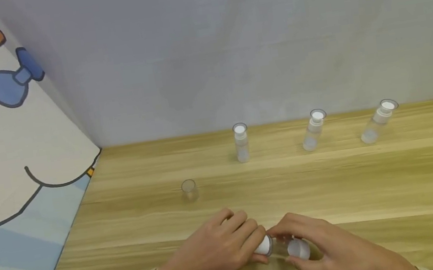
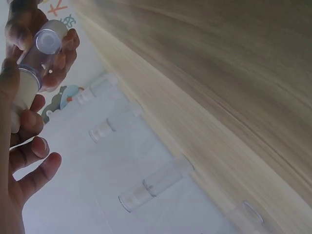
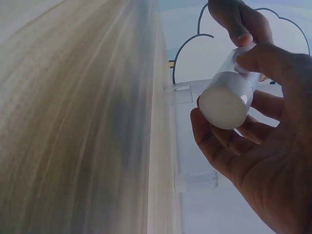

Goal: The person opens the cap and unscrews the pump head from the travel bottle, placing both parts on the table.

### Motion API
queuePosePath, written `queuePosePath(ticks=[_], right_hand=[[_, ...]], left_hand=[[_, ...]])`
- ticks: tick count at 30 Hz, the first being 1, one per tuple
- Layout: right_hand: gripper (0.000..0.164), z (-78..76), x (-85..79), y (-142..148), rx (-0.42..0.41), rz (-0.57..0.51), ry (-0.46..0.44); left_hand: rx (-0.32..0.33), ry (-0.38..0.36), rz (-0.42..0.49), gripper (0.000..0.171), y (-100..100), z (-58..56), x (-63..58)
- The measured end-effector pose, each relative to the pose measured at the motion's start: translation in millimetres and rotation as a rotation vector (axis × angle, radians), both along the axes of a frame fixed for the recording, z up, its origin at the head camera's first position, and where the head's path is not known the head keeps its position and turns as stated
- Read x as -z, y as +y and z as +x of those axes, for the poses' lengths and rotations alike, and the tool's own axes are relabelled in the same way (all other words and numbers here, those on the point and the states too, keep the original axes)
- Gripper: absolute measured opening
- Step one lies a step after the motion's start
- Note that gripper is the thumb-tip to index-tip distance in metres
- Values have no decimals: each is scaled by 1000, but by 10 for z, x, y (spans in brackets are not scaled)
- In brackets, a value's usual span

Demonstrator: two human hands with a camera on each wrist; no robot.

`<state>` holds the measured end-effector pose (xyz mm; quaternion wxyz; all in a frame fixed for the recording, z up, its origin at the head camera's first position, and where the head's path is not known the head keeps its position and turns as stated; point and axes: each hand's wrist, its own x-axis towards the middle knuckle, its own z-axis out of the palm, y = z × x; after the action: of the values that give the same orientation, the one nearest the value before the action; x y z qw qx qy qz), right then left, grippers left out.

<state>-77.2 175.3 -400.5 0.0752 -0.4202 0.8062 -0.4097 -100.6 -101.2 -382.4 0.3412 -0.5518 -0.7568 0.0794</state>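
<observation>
Both hands hold one small clear pump bottle [image 1: 298, 249] close over the front of the table, lying sideways between them. My left hand [image 1: 220, 247] grips its white top [image 2: 24, 92], with the fingers partly covering it in the head view. My right hand [image 1: 332, 248] holds the clear body near the white base [image 3: 224, 107], between thumb and fingers. The body is see-through and shows a white disc [image 2: 48, 42] inside toward the base. Beyond my left hand, a small clear cap [image 1: 190, 191] stands on the table.
Three similar bottles stand upright along the back of the wooden table [image 1: 141, 164]: one bottle [image 1: 241, 143] near the middle, another bottle [image 1: 313, 130] and a third bottle [image 1: 378, 122] to the right. Behind them rises a pale wall [image 1: 206, 62]. A cartoon-printed sheet [image 1: 2, 151] borders the left side.
</observation>
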Motion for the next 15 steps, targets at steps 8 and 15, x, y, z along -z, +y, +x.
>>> queuePosePath(ticks=[8, 15], right_hand=[[41, -18, 76, -43, -13, -83, 129], [44, -4, 108, -103, 32, -108, 203]], left_hand=[[7, -47, 10, 42, 33, -11, 39], [6, -116, 43, 41, 31, -1, 59]])
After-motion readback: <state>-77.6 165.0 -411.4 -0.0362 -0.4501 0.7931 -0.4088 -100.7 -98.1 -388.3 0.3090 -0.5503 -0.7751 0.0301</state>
